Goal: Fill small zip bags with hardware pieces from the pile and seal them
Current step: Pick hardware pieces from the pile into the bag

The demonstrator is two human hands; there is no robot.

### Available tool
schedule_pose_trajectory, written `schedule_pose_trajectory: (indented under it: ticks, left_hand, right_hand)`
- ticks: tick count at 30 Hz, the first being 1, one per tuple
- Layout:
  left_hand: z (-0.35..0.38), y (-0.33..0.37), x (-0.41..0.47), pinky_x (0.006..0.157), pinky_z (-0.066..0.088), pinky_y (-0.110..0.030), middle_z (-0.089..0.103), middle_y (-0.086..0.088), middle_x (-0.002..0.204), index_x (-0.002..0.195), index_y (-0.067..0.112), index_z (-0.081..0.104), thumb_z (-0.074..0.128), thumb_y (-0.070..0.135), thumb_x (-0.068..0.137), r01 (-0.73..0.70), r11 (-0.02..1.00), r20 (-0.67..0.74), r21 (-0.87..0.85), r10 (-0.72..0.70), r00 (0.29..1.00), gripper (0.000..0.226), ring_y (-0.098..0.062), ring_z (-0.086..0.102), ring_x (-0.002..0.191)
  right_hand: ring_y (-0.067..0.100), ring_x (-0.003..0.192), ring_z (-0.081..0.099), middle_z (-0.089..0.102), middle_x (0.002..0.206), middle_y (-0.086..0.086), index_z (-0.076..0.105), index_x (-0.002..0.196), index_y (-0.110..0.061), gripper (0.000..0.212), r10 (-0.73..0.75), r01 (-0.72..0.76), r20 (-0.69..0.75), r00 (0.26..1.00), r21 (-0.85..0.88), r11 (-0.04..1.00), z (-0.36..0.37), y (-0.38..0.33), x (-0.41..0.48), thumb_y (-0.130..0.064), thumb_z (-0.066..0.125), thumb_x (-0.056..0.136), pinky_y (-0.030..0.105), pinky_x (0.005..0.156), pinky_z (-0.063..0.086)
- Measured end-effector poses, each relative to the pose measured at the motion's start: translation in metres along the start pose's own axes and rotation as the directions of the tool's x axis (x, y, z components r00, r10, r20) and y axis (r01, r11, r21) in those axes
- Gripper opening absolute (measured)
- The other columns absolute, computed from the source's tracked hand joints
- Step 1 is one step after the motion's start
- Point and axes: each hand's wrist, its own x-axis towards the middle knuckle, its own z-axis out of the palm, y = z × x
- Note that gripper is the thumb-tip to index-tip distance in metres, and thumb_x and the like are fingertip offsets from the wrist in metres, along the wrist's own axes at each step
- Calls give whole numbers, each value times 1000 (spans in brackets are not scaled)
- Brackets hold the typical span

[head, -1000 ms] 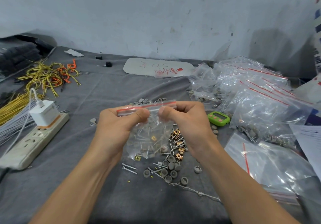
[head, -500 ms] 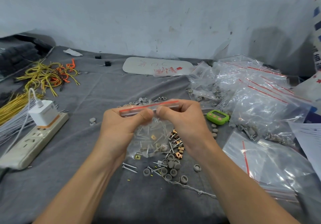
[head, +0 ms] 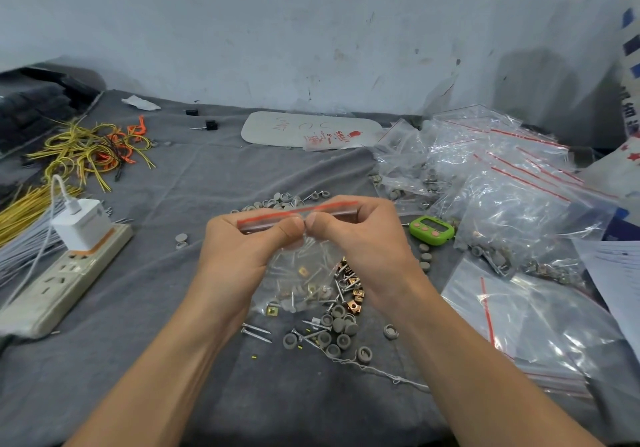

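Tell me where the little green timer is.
In the head view, the green timer lies on the grey cloth just right of the right hand, beside the heap of zip bags.

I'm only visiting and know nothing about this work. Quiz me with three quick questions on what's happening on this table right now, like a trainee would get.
1. True or false: the left hand and the right hand both pinch the red-striped top edge of the zip bag.
2. Multiple choice: the green timer lies A) to the left of both hands, B) to the right of both hands, C) inside the bag being held.
3. Fill in the blank: the white charger is plugged into the ____.

Key: 1 true; 2 B; 3 power strip.
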Motion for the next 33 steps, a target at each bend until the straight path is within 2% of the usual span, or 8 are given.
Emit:
schedule_pose_trajectory:
  ticks: [8, 11, 16, 20, 25, 28, 31, 33]
  left_hand:
    - [0, -2, 2, 66, 53, -21, 76, -15, 76, 82, 6, 81, 81, 2, 76, -49, 996, -43, 81, 53, 998, 7, -17, 70, 69]
    - [-5, 1, 4, 64, 51, -15, 76, -8, 75, 83, 7, 80, 82, 11, 72, -24, 999, -64, 25, 26, 998, 12, -10, 70, 69]
    - [-10, 3, 3, 65, 53, -16, 76, -4, 74, 72, 15, 81, 82, 27, 59, 40, 998, -83, -42, -44, 996, 18, -9, 70, 70]
    - [-5, 4, 4, 60, 53, -17, 74, -2, 68, 66, 18, 81, 80, 22, 60, 40, 998, -100, -58, -45, 994, 8, -8, 68, 63]
    - [-13, 8, 5, 57, 51, -15, 74, -4, 67, 66, 14, 81, 80, 25, 63, 46, 996, -140, -73, -56, 989, 11, -7, 66, 59]
    - [-14, 8, 6, 58, 50, -14, 72, -2, 65, 64, 15, 80, 80, 20, 65, 31, 996, -169, -86, -45, 985, 5, -6, 65, 58]
    - [-10, 4, 7, 58, 50, -14, 71, -1, 63, 61, 13, 77, 77, 2, 77, 6, 998, -215, -70, -21, 976, 20, -5, 63, 57]
    - [-10, 3, 6, 61, 51, -14, 72, -1, 67, 63, 13, 77, 76, 3, 80, -2, 998, -213, -69, -13, 977, 21, -6, 64, 61]
  right_hand:
    - [10, 70, 68, 76, 72, 2, 80, 72, -17, 14, 25, -25, -4, 1000, -59, 998, 3, 0, 1, -5, 78, 80, 24, 69, 54]
    - [17, 72, 65, 74, 76, 17, 81, 79, -8, 5, 81, -82, -62, 995, -14, 997, -3, -3, 3, -6, 77, 81, 38, 76, 56]
    - [19, 69, 63, 74, 68, 9, 82, 69, -16, 23, 132, -121, -120, 984, 92, 988, -5, -7, 4, 2, 76, 83, 23, 67, 54]
    - [18, 65, 59, 73, 65, 9, 82, 67, -17, 25, 136, -121, -167, 977, 98, 988, -4, -8, 3, 1, 77, 83, 22, 62, 51]
    - [15, 64, 66, 75, 67, 6, 82, 63, -24, 35, 124, -108, -169, 978, 104, 989, -8, -10, 6, 0, 73, 88, 24, 67, 56]
    - [13, 63, 67, 76, 69, 6, 82, 64, -24, 36, 122, -104, -169, 978, 112, 988, -7, -9, 4, -1, 71, 90, 22, 66, 56]
    - [12, 61, 67, 76, 69, 6, 82, 64, -22, 35, 127, -108, -177, 976, 113, 988, -6, -7, 3, -2, 71, 90, 21, 63, 55]
    - [11, 63, 68, 75, 69, 4, 82, 66, -24, 34, 121, -102, -167, 979, 114, 988, -7, -6, 3, -5, 70, 92, 20, 65, 56]
